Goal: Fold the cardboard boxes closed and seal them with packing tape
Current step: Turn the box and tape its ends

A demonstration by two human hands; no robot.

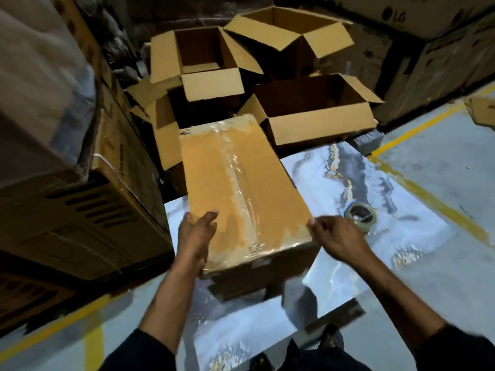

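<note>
A closed cardboard box (pixel 241 183) lies on a marble-patterned table (pixel 401 236), with clear packing tape running down its top seam. My left hand (pixel 197 234) grips the box's near left corner, thumb on top. At the near right corner, my right hand (pixel 337 236) pinches the edge of the box. Just beyond my right hand a roll of packing tape (pixel 360 214) rests flat on the table. Several open boxes stand behind the table: one (pixel 318 124) at the right, one (pixel 203 57) further back, another (pixel 289 28) at the far back.
Tall stacked printed cartons (pixel 80 210) rise close on the left. More large cartons (pixel 428 49) line the back right. The grey floor (pixel 442 162) with yellow lines lies to the right, with a cardboard scrap (pixel 482 111) on it.
</note>
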